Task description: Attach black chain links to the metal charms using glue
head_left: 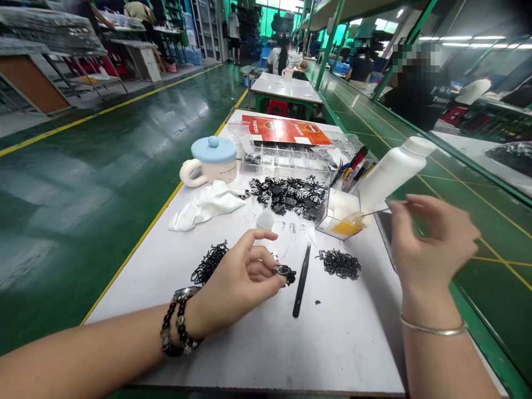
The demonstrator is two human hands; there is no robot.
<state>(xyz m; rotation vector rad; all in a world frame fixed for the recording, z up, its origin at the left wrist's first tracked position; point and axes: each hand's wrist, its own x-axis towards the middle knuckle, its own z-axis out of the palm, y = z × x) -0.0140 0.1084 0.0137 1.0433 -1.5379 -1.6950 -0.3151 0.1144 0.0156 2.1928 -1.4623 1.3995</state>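
My left hand point(236, 282) pinches a small dark metal ring point(285, 271) between thumb and fingertips, just above the white table point(344, 343). Black tweezers point(301, 282) lie beside it, between loose piles of black chain links point(210, 263) point(339, 264). My right hand point(432, 238) appears to hold a thin stick point(376, 210), whose tip reaches into a clear tray point(343, 224) with yellow liquid. A white squeeze bottle point(393, 172) leans over that tray. Black metal pieces point(288, 197) lie heaped at the table's centre.
A small dropper bottle point(265, 220), white cloth point(205, 205), blue-lidded mug point(210, 160), clear compartment box point(286, 158) and red card point(286, 130) stand on the table. Pens point(351, 172) sit far right. Green floor flanks it; co-workers sit at other tables beyond.
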